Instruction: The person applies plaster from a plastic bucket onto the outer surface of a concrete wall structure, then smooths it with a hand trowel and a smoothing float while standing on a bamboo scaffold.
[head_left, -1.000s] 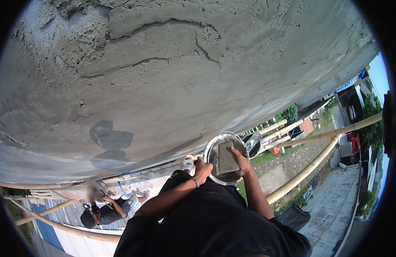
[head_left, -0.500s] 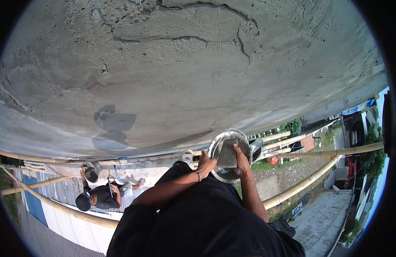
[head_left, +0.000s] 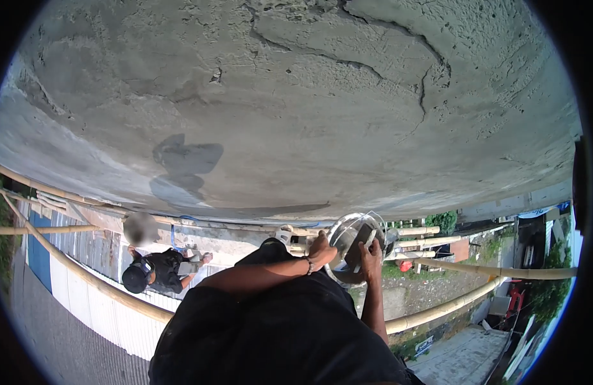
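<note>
A bucket (head_left: 349, 222) with a thin wire handle hangs or stands in front of me, close to the plastered wall. At its left rim is my left hand (head_left: 321, 253), fingers closed on the edge. My right hand (head_left: 371, 258) grips a rectangular plastering float (head_left: 353, 258), held tilted over the bucket's mouth. Grey mortar residue coats the inside of the bucket; how full it is cannot be made out.
Damp grey wall (head_left: 245, 154) with cracks fills the upper view. Bamboo poles (head_left: 447, 282) of a scaffold run on both sides. A co-worker (head_left: 160, 269) is below left, near a blurred round grey thing (head_left: 140, 229). Corrugated roofing (head_left: 84, 301) lies beneath.
The float has turned from flat to steeply tilted in my right hand. The bucket and both hands sit slightly lower and further right. The co-worker's round grey thing has risen.
</note>
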`<state>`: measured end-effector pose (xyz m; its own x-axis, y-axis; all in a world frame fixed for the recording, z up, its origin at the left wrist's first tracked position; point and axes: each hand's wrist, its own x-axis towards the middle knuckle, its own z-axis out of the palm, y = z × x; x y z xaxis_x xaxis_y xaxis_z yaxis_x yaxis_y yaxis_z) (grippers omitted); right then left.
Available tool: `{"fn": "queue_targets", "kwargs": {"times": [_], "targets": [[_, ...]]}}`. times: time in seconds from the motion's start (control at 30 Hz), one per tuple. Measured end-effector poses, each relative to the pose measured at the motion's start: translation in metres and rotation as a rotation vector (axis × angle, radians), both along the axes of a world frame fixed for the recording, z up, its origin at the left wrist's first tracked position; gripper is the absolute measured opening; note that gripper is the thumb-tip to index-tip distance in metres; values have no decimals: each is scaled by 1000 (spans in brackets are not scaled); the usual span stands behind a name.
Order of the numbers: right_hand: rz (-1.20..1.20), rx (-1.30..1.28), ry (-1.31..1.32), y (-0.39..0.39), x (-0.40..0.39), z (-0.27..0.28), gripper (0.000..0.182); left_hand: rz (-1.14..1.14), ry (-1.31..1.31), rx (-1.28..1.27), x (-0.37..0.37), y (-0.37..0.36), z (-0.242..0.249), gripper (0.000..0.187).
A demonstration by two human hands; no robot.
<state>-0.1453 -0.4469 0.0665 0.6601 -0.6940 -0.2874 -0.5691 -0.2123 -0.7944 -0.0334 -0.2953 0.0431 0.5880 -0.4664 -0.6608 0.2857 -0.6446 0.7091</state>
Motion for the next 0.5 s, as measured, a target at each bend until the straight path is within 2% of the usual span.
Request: {"fn": "queue_targets", "kwargs": {"times": [0.03,0.07,0.1,0.17,0.2,0.27,0.33,0.37,0.43,0.47,0.5], "targets": [[-21,-38,15,2,1,3,41,49,19,-7,-3,-3,6,68],[-55,-81,25,6,1,9,45,52,-68,0,-7,-6,9,62],[-69,-229,36,2,-2,-6,51,59,-56,12,-5,-5,21,60],[-3,-301,118,-9,-16,-21,55,28,-25,16,1,-6,41,58],[41,-365,195,-3,-10,-9,58,37,-22,12,0,-7,40,58],[143,-328,197,2,-10,16,63,58,27,33,-1,-13,38,61],[55,-352,-36,4,-6,25,63,2,54,-38,-4,-18,19,72],[65,-352,-33,7,-3,39,63,-9,71,-73,-3,-15,26,73],[141,-734,-152,13,18,83,60,-70,98,-93,4,-9,57,75],[175,-926,-215,15,32,94,59,-69,97,-95,6,-10,56,75],[173,-927,-212,12,41,99,59,-82,56,-108,3,-12,55,75]]}}
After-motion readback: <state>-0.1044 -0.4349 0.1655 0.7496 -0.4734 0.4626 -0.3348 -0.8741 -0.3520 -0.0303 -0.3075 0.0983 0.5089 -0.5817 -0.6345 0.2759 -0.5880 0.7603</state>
